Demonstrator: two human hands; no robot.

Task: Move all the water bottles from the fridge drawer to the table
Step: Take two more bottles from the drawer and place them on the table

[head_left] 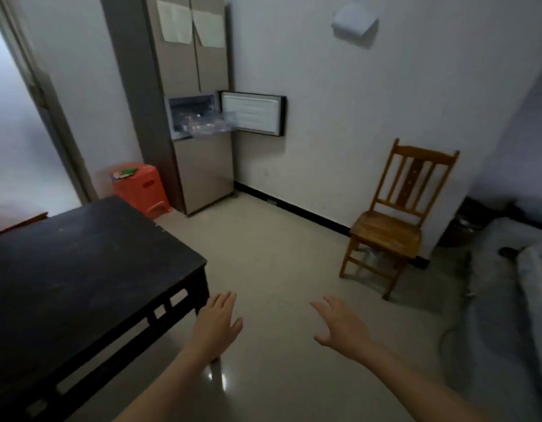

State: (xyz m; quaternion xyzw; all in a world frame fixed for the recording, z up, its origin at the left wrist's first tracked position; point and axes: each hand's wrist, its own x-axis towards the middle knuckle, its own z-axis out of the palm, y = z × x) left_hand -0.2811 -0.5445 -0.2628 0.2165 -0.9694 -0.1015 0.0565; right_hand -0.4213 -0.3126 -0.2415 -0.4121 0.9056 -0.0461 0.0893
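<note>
From the head view, two bare arms reach out low over the pale floor [278, 254]; the left hand [216, 324] is flat with its fingers straight and close together, and it has hold of nothing; it hangs just beside the near corner of the dark table [81, 269]; I cannot tell if it touches that corner. The right hand [342, 325] is spread wide, fingers apart and a bit bent, and it has hold of nothing too; the two hands are near each other with floor showing between them.

The table fills the left side; behind it stands a red stool [140, 187] with something green and white on top; just beside the stool is a tall grey fridge [184, 71] in the corner, with two sheets of paper [173, 21] stuck high on its doors. A small fridge door [253, 112] in the middle is swung open to the right; the clear fridge drawer [208, 123] sticks out of that hole; the water bottles [196, 124] lie inside it as a blurry, shiny heap, too fuzzy to count; they are well apart from the table and from both hands.

A wooden chair [394, 220] stands by the white wall on the right; a white box [353, 21] hangs high on that wall.
</note>
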